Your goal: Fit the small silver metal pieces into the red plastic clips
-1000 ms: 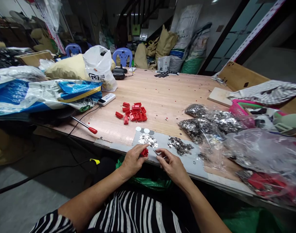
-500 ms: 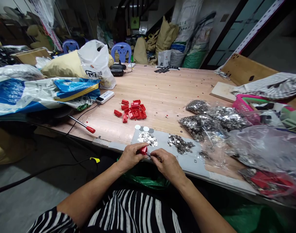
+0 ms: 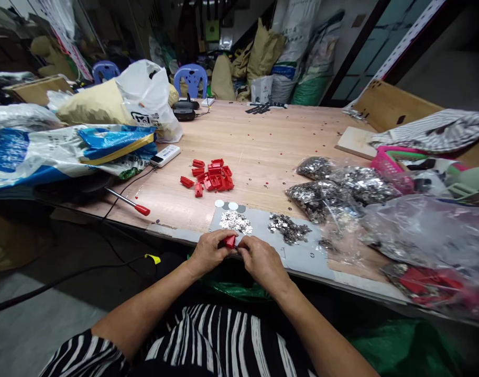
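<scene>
A small red housing (image 3: pixel 229 241) is held just below the centre of the frame, over the near edge of the table (image 3: pixel 239 136). It is gripped between the thumb and fingers of the left hand (image 3: pixel 206 252). At its right end, the fingertips of the right hand (image 3: pixel 263 263) are pinched together around a thin dark tool (image 3: pixel 236 247), of which only a short length is exposed; whether the housing is touched by it cannot be told.

Just above the hands, a heap of bright metal bits (image 3: pixel 235 222) is spread on a grey mat (image 3: pixel 304 259), with a darker heap (image 3: pixel 289 229) to its right. Two white discs (image 3: pixel 219 203) are set at the mat's upper left corner. Farther up, loose red housings (image 3: pixel 214 178) are clustered near the centre.

At the right of the frame, clear bags of metal parts (image 3: pixel 320 199) are piled beside a pink basket (image 3: pixel 389 163). At the left, a red-ended rod (image 3: pixel 142 210) is seen below a blue and white sack (image 3: pixel 46 152). In the upper centre, a blue chair (image 3: pixel 191 76) and brown sacks (image 3: pixel 266 50) are placed beyond the table.
</scene>
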Motion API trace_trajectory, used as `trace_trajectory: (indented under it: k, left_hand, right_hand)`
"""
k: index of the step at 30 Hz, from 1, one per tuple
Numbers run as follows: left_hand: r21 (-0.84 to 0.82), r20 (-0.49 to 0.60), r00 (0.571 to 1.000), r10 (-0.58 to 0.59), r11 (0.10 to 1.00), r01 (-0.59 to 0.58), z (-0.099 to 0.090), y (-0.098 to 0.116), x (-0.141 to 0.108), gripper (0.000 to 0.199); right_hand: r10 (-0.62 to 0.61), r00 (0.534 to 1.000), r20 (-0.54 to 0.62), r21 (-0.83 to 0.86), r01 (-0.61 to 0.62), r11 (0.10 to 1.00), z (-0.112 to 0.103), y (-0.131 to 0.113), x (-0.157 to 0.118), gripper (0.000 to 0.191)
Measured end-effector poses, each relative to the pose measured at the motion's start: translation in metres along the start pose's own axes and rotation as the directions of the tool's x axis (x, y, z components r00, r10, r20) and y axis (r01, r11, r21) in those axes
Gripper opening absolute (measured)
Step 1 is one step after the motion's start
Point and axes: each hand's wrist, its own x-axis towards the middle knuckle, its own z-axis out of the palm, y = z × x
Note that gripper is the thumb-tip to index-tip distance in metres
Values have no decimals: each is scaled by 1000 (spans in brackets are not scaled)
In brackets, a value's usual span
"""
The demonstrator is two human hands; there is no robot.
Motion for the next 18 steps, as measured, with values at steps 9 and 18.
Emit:
trace_trajectory:
  k: [9,18]
  left_hand:
    - [-323,-59,980,-189,933,160,-10,22,-6,34]
    - [-903,382,837,-392,34,429,-15,44,-13,19]
  right_hand:
    - [-187,978,-89,335,206,919,-4,18,-22,17]
    - [-271,963,-4,490,238,838,-21,1,-31,41]
